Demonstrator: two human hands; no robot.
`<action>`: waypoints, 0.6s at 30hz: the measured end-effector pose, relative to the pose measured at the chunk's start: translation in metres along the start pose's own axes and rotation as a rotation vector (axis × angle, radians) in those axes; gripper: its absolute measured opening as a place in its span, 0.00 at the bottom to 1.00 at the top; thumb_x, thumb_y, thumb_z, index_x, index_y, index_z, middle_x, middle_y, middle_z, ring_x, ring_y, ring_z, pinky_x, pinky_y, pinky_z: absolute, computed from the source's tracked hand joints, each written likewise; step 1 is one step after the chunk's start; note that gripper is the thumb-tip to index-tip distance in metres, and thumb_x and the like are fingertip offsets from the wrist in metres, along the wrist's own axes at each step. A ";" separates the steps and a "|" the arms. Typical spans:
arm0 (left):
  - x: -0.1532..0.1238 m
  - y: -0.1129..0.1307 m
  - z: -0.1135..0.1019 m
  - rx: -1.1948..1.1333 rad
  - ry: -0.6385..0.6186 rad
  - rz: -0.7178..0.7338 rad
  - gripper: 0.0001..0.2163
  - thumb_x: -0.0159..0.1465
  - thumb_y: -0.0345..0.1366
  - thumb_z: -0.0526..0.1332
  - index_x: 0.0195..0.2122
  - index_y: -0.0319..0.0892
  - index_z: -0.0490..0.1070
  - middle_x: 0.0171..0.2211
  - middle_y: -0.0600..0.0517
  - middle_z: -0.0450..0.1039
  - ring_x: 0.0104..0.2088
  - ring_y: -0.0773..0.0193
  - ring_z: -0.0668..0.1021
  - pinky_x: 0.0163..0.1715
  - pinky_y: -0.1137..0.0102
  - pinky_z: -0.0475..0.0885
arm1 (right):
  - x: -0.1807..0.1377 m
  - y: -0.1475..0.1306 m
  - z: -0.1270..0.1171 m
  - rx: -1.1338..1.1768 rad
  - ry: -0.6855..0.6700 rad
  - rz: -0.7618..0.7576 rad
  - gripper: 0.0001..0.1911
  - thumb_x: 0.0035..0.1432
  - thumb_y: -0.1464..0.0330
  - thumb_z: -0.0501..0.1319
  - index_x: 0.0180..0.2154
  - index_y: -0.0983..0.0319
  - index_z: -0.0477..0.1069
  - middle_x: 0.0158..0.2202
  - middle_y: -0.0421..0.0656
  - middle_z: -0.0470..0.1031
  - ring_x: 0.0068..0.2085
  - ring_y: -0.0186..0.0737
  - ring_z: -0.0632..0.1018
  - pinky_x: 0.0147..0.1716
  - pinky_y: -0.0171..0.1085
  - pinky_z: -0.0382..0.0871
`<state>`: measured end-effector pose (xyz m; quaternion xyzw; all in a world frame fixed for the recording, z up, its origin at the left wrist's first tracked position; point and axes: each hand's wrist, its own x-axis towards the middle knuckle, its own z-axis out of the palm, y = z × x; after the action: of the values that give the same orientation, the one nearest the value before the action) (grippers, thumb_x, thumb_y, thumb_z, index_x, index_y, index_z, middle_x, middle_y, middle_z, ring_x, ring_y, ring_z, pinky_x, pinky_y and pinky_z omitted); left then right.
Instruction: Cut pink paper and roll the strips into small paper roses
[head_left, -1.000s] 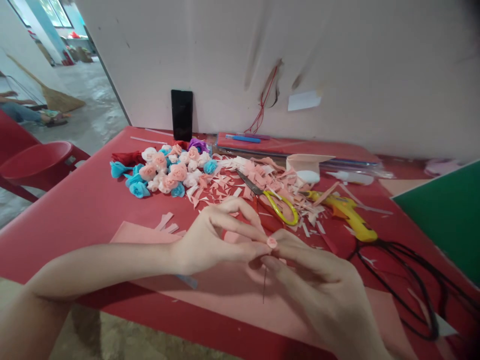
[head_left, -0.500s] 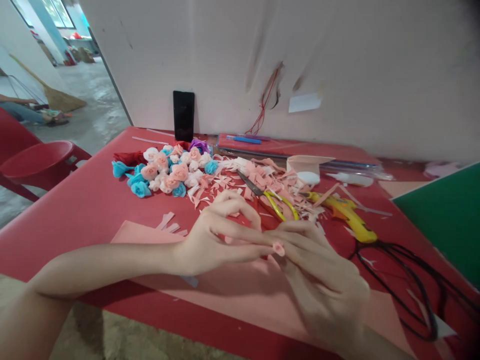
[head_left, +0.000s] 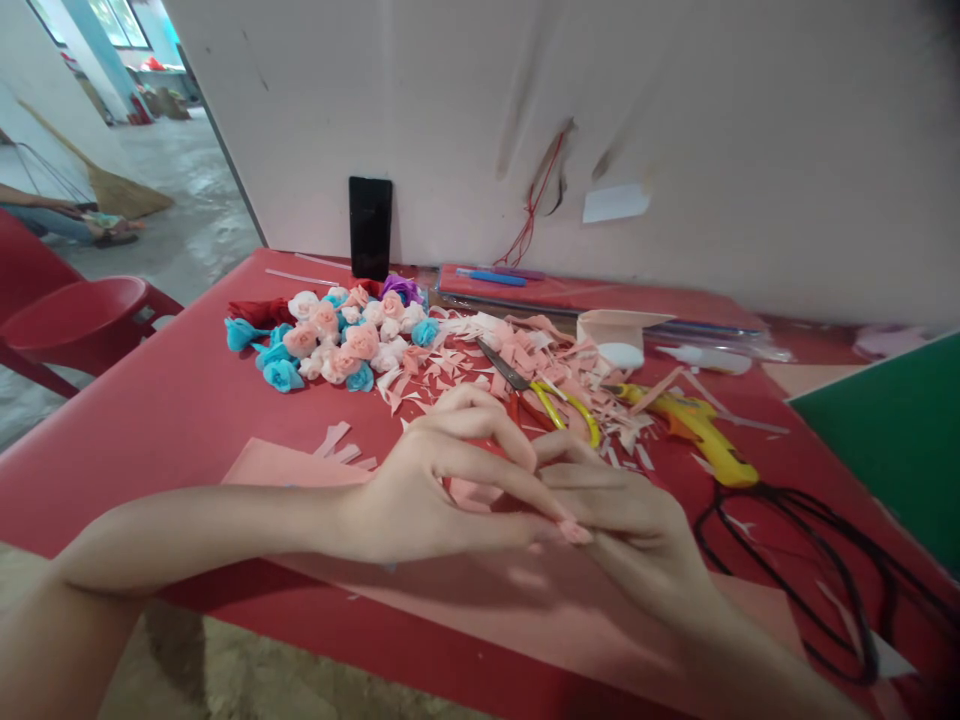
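Observation:
Between the fingertips of both hands is a small rolled pink paper flower (head_left: 574, 532), its curled end facing me. My left hand (head_left: 457, 490) pinches it from the left with thumb and index finger. My right hand (head_left: 637, 520) is closed on it from the right, its fingers partly overlapping the left ones. Some pink paper also shows between the hands. Beneath them lies a pink paper sheet (head_left: 645, 660). Just beyond are yellow-handled scissors (head_left: 551, 405) and a heap of pink and white paper scraps (head_left: 517, 350).
Paper roses (head_left: 345, 340) in pink, white and blue cluster at the back left. A black phone (head_left: 370, 228) leans on the wall. On the right lie a yellow glue gun (head_left: 705, 440), its black cord (head_left: 825, 550) and a green board (head_left: 892, 430). A red chair (head_left: 75, 315) stands left.
Both hands have shifted slightly right and down with the rolled paper. The right hand has turned, and its wrist now comes in lower and further right.

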<state>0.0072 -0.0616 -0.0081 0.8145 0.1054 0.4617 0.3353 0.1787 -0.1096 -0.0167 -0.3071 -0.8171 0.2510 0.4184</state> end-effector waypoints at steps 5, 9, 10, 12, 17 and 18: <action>-0.001 -0.006 0.000 -0.077 0.002 -0.065 0.02 0.52 0.29 0.67 0.25 0.36 0.77 0.23 0.52 0.67 0.31 0.68 0.68 0.36 0.71 0.67 | -0.001 0.001 0.002 -0.028 0.048 0.052 0.11 0.63 0.69 0.52 0.32 0.58 0.72 0.26 0.39 0.74 0.30 0.34 0.72 0.34 0.37 0.67; -0.002 -0.010 0.003 -0.116 0.041 -0.087 0.02 0.53 0.29 0.66 0.24 0.39 0.76 0.22 0.54 0.66 0.30 0.69 0.67 0.34 0.71 0.66 | -0.004 0.004 0.006 -0.024 0.135 0.047 0.09 0.58 0.76 0.56 0.33 0.58 0.73 0.29 0.41 0.76 0.32 0.35 0.72 0.32 0.36 0.67; -0.002 -0.010 0.003 -0.119 0.050 -0.087 0.02 0.53 0.30 0.66 0.24 0.40 0.76 0.22 0.54 0.66 0.29 0.69 0.67 0.34 0.72 0.66 | -0.005 0.005 0.006 -0.025 0.151 0.040 0.10 0.57 0.77 0.57 0.34 0.58 0.73 0.30 0.41 0.76 0.32 0.35 0.71 0.32 0.36 0.67; -0.002 -0.009 0.003 -0.115 0.065 -0.080 0.02 0.53 0.30 0.66 0.24 0.39 0.76 0.21 0.55 0.66 0.29 0.69 0.66 0.33 0.72 0.66 | -0.007 0.006 0.007 -0.030 0.166 0.036 0.10 0.57 0.78 0.57 0.34 0.58 0.73 0.31 0.41 0.77 0.33 0.35 0.71 0.33 0.37 0.67; -0.001 -0.004 0.002 -0.072 0.024 -0.068 0.02 0.53 0.29 0.67 0.24 0.37 0.76 0.22 0.53 0.67 0.30 0.69 0.68 0.34 0.72 0.67 | -0.007 0.008 0.004 0.010 0.078 0.035 0.10 0.62 0.74 0.53 0.34 0.58 0.72 0.30 0.39 0.75 0.33 0.34 0.71 0.34 0.36 0.65; -0.001 -0.003 0.001 -0.055 0.008 -0.072 0.02 0.53 0.29 0.67 0.25 0.38 0.76 0.23 0.53 0.67 0.30 0.68 0.68 0.34 0.71 0.68 | -0.006 0.008 0.003 0.031 0.042 0.035 0.11 0.63 0.72 0.52 0.33 0.58 0.71 0.29 0.38 0.75 0.32 0.33 0.72 0.34 0.36 0.65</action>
<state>0.0082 -0.0603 -0.0108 0.7987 0.1233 0.4554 0.3734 0.1816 -0.1087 -0.0267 -0.3201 -0.7987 0.2645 0.4355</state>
